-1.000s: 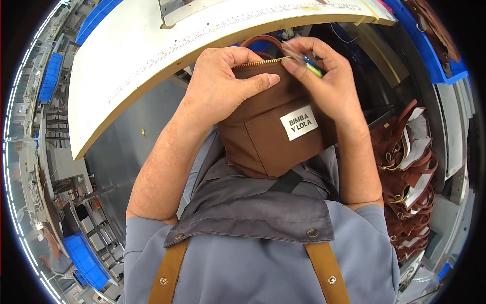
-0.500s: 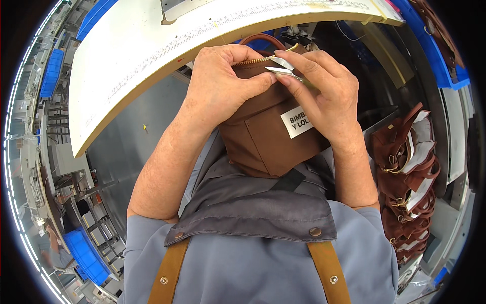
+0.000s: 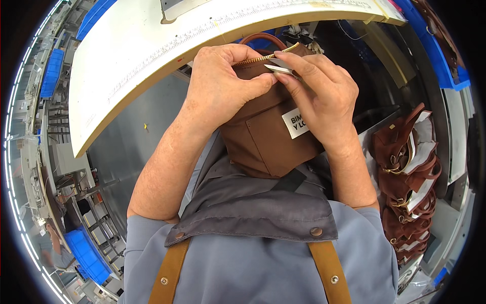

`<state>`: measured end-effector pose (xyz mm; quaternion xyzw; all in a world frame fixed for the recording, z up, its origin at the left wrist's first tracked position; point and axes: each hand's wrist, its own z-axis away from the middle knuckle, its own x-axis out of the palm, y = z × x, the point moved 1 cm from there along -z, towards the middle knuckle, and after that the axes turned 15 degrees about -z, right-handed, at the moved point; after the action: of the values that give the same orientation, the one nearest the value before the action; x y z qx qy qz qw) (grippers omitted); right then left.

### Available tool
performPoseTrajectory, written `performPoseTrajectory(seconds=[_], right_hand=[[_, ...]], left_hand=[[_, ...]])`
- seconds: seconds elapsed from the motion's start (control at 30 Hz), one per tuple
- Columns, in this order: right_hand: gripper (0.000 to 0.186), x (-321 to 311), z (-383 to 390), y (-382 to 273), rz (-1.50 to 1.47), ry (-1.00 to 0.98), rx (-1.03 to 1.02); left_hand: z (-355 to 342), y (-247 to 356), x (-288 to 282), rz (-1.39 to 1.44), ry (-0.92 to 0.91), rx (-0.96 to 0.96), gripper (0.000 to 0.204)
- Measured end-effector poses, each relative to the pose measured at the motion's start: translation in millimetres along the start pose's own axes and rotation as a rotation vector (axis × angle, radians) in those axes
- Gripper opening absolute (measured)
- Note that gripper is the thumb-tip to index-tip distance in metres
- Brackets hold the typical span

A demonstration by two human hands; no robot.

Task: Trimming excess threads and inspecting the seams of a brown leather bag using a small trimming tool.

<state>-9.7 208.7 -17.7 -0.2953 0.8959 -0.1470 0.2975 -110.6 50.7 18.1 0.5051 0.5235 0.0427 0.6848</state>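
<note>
Beyond the bag: white tabletop, bins.

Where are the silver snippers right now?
In the head view, the silver snippers are in the right hand, near the top middle, by the gold zipper of the brown bag.

brn bag, gold zip; wht label

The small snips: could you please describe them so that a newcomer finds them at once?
Find the white table, then the brown bag on its near side. Beside the bag's gold zipper, the right hand grips the snips, tips toward the left. Two smooth, pointed metal blades set them apart from the toothed zipper.
</note>
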Motion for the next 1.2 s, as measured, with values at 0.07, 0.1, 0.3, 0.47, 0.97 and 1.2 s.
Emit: performPoseTrajectory(seconds=[0.07,0.1,0.3,0.47,0.97,1.2], right_hand=[[0.024,1.9,0.2,-2.8,0.037,0.013,-0.026],[0.023,2.5,0.5,-3.8,0.074,0.026,-0.052],[0.023,4.6,2.3,-2.5,0.070,0.006,-0.041],[0.025,-3.4,-1.1,8.0,-0.132,-0.023,0.062],[0.030,-3.4,3.2,17.8,-0.265,-0.027,0.182],[0.029,-3.1,2.4,17.1,-0.248,-0.026,0.154]], left_hand=[[0.0,0.3,-0.8,0.006,-0.005,-0.010,0.016],[0.0,-0.3,-0.7,0.005,-0.005,-0.011,0.016],[-0.1,-4.9,0.5,0.007,-0.016,-0.040,0.016],[-0.5,-8.1,0.2,0.093,-0.033,-0.038,0.021],[-6.1,-11.1,3.7,0.239,-0.075,-0.117,0.022],[-4.3,-8.1,2.5,0.214,-0.066,-0.124,0.023]])
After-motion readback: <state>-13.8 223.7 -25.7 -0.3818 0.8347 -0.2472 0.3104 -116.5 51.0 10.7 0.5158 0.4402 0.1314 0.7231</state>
